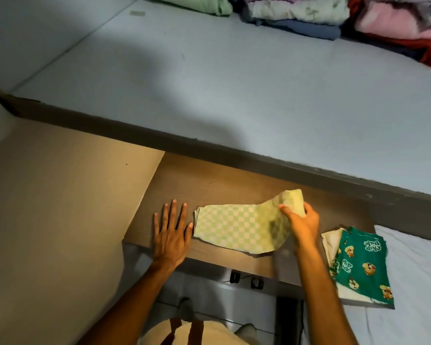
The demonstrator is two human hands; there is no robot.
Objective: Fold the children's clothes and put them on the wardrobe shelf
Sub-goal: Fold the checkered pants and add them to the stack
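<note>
While the left hand [171,235] lies spread flat beside it, the right hand [300,219] pinches the checked garment [237,226] on the bench [224,185]; fold best made by matching edges, then smoothing.

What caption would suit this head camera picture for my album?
Right hand lifts one end of a green checked cloth on a wooden board, left hand flat beside it.

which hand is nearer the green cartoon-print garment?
Right. The right hand grips the checkered cloth just left of the green cartoon-print garment; the left hand lies flat beyond the cloth's far side.
</note>
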